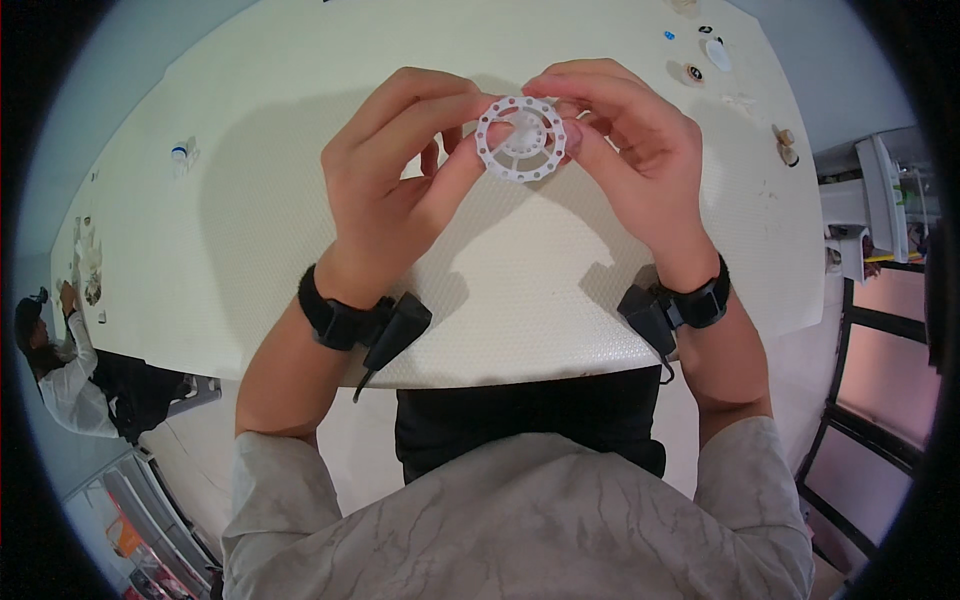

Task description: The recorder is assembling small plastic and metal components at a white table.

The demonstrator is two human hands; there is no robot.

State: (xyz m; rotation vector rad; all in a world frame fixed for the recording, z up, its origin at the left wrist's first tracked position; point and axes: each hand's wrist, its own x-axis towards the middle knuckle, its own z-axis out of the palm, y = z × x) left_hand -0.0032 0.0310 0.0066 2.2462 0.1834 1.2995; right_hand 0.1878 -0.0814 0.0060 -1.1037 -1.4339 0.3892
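Note:
A white spoked wheel (524, 145), its rim pierced by a ring of round holes, is held up above the table between both hands. My left hand (395, 160) pinches its left side, with the thumb at the spokes and the fingers curled behind the rim. On the opposite side, my right hand (635, 150) grips the rim between thumb and fingers. The wheel's round face is turned up toward me, and its back is hidden. Each wrist wears a black strap with a small black device.
On the white table (270, 260), a small bottle with a blue band (180, 153) lies left. Far right are a white oval piece (714, 52), a round brown piece (693, 73) and small brown pieces (787, 150). Another person (70, 380) sits at the left edge.

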